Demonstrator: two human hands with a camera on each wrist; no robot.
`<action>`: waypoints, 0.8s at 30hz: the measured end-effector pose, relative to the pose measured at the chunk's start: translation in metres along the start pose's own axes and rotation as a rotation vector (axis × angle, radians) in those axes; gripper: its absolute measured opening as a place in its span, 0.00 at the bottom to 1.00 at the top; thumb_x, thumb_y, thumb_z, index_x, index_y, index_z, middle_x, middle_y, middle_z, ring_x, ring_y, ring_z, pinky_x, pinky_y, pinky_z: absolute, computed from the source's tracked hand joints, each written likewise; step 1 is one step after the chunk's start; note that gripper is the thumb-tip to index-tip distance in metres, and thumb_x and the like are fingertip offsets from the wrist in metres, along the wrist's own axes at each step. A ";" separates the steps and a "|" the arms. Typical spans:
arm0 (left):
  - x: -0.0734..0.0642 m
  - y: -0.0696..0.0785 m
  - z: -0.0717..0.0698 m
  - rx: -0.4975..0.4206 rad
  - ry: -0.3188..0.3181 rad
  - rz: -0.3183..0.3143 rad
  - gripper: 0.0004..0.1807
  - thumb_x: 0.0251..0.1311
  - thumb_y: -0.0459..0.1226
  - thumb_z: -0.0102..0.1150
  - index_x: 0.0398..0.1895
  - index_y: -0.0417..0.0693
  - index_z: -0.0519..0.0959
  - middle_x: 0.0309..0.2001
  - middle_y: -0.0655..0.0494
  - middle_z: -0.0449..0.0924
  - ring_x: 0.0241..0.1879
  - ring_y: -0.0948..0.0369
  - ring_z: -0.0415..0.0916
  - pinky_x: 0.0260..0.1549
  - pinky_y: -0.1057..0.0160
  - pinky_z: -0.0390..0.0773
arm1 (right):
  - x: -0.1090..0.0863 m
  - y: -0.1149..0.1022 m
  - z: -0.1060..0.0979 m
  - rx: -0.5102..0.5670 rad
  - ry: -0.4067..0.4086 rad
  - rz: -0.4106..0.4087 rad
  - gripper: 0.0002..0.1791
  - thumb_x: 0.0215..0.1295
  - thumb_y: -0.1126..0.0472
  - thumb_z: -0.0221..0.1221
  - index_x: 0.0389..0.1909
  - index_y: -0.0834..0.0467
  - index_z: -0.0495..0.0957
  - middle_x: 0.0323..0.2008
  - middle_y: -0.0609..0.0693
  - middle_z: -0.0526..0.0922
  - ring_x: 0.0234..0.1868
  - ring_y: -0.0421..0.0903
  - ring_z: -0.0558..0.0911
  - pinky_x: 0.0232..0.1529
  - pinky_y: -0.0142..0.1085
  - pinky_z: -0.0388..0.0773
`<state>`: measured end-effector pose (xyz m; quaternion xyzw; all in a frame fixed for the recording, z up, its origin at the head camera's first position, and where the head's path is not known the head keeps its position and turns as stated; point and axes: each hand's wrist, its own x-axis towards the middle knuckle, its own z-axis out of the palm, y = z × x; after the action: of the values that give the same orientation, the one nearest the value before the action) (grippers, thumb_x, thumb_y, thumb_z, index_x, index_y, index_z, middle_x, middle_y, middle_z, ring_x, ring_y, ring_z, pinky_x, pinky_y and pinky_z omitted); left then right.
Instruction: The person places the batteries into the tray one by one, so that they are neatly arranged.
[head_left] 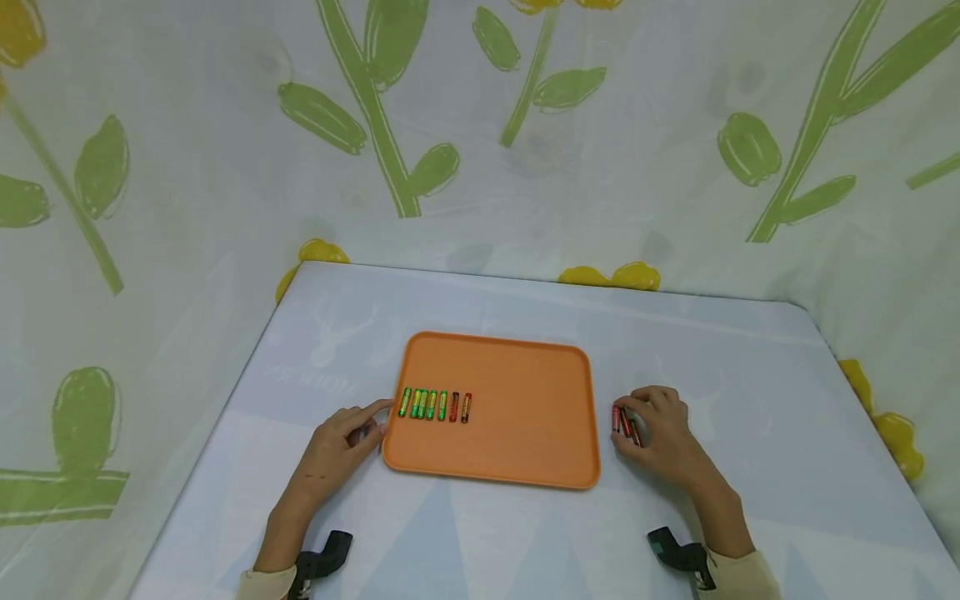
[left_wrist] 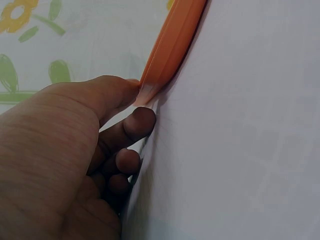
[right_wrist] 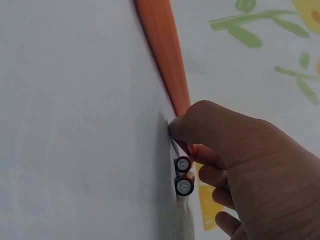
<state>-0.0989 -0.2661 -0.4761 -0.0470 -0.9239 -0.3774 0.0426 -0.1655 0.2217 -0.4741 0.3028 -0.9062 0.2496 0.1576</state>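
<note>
An orange tray (head_left: 517,417) lies on the table. On it stands a row of several green batteries (head_left: 422,404), with two red-and-black batteries (head_left: 454,407) at the row's right end. My left hand (head_left: 337,450) touches the tray's left edge with thumb and forefinger tips, the other fingers loosely bent below. Right of the tray, my right hand (head_left: 663,433) pinches a red battery (head_left: 616,418) by its ends between thumb and forefinger. Two more red batteries (right_wrist: 184,175) lie close beside it, under the hand, their flat ends showing in the right wrist view.
The pale table (head_left: 337,333) reaches past the tray on all sides. Behind it hangs a white cloth (head_left: 600,192) printed with green leaves and yellow flowers. Dark wrist cameras (head_left: 322,557) are strapped on both wrists.
</note>
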 end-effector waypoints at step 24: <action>-0.001 0.002 -0.003 -0.031 -0.006 0.008 0.21 0.67 0.38 0.64 0.63 0.57 0.80 0.29 0.66 0.72 0.30 0.64 0.64 0.29 0.65 0.68 | 0.012 -0.034 0.027 0.144 0.054 -0.012 0.25 0.44 0.63 0.75 0.47 0.61 0.82 0.44 0.57 0.74 0.52 0.60 0.66 0.48 0.55 0.55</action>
<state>-0.0977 -0.2666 -0.4726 -0.0523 -0.9178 -0.3914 0.0405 -0.1573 0.1774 -0.4790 0.3120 -0.8795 0.3212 0.1613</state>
